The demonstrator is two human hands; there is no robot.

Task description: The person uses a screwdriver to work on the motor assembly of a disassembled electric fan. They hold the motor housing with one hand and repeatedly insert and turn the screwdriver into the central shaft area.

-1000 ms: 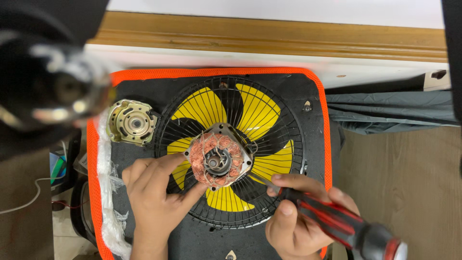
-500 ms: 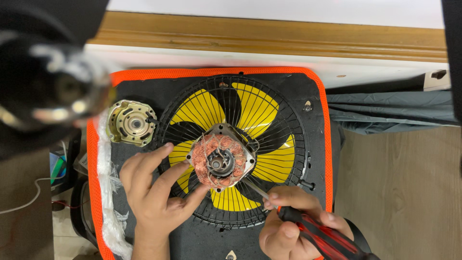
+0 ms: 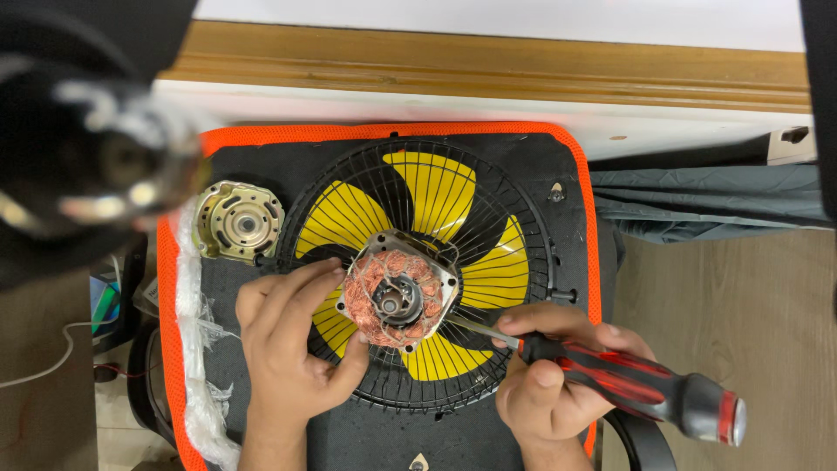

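Observation:
A round fan with yellow blades (image 3: pixel 488 270) behind a black wire grille (image 3: pixel 532 218) lies flat on a black mat with an orange border (image 3: pixel 384 133). At its centre sits an exposed motor with copper windings (image 3: pixel 398 296). My left hand (image 3: pixel 288 340) rests on the grille, fingers touching the motor's left side. My right hand (image 3: pixel 549 384) grips a red-and-black screwdriver (image 3: pixel 645 391), whose metal shaft points at the motor's lower right corner.
A detached metal motor cover (image 3: pixel 237 221) lies at the mat's left edge beside crumpled clear plastic (image 3: pixel 193 349). A blurred dark object (image 3: pixel 78 148) looms at upper left. A wooden ledge (image 3: pixel 488 65) runs along the top; grey cloth (image 3: pixel 706 205) and wooden floor lie to the right.
My right hand has brought the screwdriver from the lower right up toward the motor, so its tip now reaches the motor's lower right corner. My left hand shifted slightly on the motor's left side.

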